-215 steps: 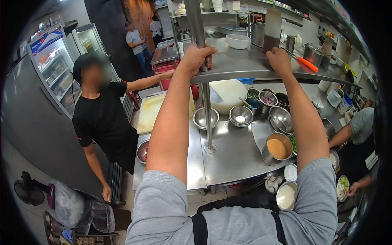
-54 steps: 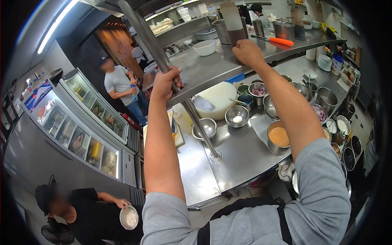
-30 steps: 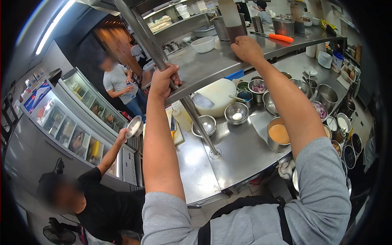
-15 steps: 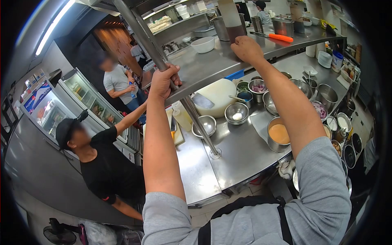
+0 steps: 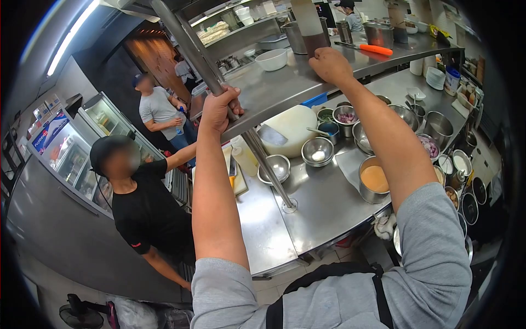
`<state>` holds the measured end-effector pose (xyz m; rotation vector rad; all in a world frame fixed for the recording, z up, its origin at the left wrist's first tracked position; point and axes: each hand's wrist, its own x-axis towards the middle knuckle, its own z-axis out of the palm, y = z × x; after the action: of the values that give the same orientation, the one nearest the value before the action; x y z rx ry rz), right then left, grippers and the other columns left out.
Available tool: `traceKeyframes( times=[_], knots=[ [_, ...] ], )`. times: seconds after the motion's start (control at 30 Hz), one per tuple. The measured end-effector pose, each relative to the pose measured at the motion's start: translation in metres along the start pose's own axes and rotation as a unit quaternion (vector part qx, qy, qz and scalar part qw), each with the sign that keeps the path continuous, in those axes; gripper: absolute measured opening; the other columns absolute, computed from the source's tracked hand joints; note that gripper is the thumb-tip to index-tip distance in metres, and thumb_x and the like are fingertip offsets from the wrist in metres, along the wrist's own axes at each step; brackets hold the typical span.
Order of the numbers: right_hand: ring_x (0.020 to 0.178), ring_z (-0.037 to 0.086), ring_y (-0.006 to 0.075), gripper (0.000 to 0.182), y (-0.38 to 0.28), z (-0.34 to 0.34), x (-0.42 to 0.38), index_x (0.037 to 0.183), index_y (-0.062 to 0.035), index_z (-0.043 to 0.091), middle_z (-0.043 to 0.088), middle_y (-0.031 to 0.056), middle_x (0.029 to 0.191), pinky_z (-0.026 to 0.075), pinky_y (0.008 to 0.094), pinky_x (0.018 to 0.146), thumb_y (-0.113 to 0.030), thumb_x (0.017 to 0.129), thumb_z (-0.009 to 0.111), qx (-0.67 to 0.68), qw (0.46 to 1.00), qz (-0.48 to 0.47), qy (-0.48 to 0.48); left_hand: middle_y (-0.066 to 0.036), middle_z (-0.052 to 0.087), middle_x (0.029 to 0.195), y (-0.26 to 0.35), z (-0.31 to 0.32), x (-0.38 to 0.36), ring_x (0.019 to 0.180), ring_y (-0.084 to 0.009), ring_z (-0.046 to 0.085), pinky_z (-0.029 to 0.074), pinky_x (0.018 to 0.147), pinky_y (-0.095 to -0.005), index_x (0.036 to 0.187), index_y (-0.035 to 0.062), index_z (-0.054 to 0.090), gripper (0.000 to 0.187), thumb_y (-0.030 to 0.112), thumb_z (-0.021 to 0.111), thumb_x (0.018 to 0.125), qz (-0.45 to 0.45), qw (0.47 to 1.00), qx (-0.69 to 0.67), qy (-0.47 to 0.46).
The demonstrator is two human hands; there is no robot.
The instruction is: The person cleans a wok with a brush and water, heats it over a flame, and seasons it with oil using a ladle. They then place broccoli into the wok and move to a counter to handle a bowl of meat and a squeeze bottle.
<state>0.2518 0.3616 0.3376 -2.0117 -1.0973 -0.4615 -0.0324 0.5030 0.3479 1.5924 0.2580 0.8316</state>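
Observation:
My left hand (image 5: 222, 108) is wrapped round the slanted metal post (image 5: 255, 143), where it meets the raised steel shelf (image 5: 263, 98). On the shelf's front edge rests my right hand (image 5: 332, 64), curled into a fist with nothing showing in it. Right behind that fist stands a clear bottle of dark brown liquid (image 5: 314, 43). A white bowl (image 5: 272, 60) sits on the shelf between my hands. To the right of the fist lies a knife with an orange handle (image 5: 376, 50).
Below on the steel counter (image 5: 318, 219) are metal bowls (image 5: 318, 152), a pot of orange sauce (image 5: 374, 178), a white cutting board (image 5: 293, 129) with a broad blade, and squeeze bottles (image 5: 244, 156). A person in black (image 5: 148, 203) stands at left; another in grey (image 5: 159, 107) stands behind.
The person in black has turned their head toward me and shifted slightly right. My own hands stay where they were.

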Motion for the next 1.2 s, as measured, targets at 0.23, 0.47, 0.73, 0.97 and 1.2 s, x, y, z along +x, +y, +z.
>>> traceKeyframes(
  times=[0.23, 0.47, 0.73, 0.97, 1.2],
  knots=[
    [0.102, 0.060, 0.0340, 0.033, -0.0012, -0.0016, 0.0017, 0.096, -0.0087, 0.067, 0.065, 0.0135, 0.107, 0.048, 0.0463, 0.088, -0.029, 0.081, 0.047, -0.006, 1.000, -0.006, -0.010, -0.001, 0.045, 0.057, 0.0026, 0.0021, -0.0021, 0.047, -0.0155, 0.049, 0.048, 0.054, -0.0341, 0.083, 0.0080, 0.049, 0.019, 0.011, 0.068, 0.082, -0.002, 1.000, -0.001, 0.003],
    [0.103, 0.060, 0.0349, 0.034, 0.0006, 0.0006, 0.0007, 0.097, -0.0069, 0.067, 0.065, 0.0153, 0.108, 0.048, 0.0466, 0.089, -0.029, 0.081, 0.047, -0.005, 1.000, -0.014, 0.005, -0.001, 0.044, 0.057, 0.0023, 0.0018, -0.0012, 0.047, -0.0153, 0.049, 0.048, 0.053, -0.0336, 0.082, 0.0075, 0.049, 0.019, 0.011, 0.068, 0.081, 0.006, 1.000, 0.000, -0.008],
    [0.103, 0.061, 0.0357, 0.034, 0.0010, 0.0002, 0.0027, 0.098, -0.0066, 0.067, 0.066, 0.0161, 0.108, 0.048, 0.0465, 0.089, -0.027, 0.081, 0.047, -0.003, 1.000, -0.008, -0.009, -0.001, 0.046, 0.056, 0.0004, 0.0029, -0.0005, 0.045, -0.0144, 0.048, 0.047, 0.052, -0.0326, 0.075, 0.0056, 0.053, 0.019, 0.011, 0.070, 0.080, 0.010, 1.000, -0.012, 0.005],
    [0.102, 0.061, 0.0347, 0.033, -0.0018, -0.0019, 0.0012, 0.099, -0.0082, 0.067, 0.066, 0.0146, 0.107, 0.048, 0.0466, 0.089, -0.027, 0.080, 0.048, 0.001, 1.000, 0.000, -0.014, -0.001, 0.044, 0.057, 0.0010, 0.0014, -0.0002, 0.046, -0.0152, 0.048, 0.047, 0.053, -0.0333, 0.083, 0.0076, 0.050, 0.018, 0.012, 0.068, 0.082, 0.001, 1.000, 0.003, -0.003],
    [0.103, 0.060, 0.0362, 0.033, 0.0044, 0.0059, 0.0052, 0.096, -0.0066, 0.067, 0.065, 0.0164, 0.108, 0.047, 0.0471, 0.089, -0.028, 0.080, 0.048, -0.012, 0.999, -0.026, 0.016, 0.000, 0.044, 0.055, 0.0031, 0.0040, -0.0016, 0.045, -0.0149, 0.049, 0.047, 0.052, -0.0331, 0.080, 0.0071, 0.051, 0.017, 0.011, 0.068, 0.081, 0.009, 1.000, 0.011, 0.005]
  ],
)
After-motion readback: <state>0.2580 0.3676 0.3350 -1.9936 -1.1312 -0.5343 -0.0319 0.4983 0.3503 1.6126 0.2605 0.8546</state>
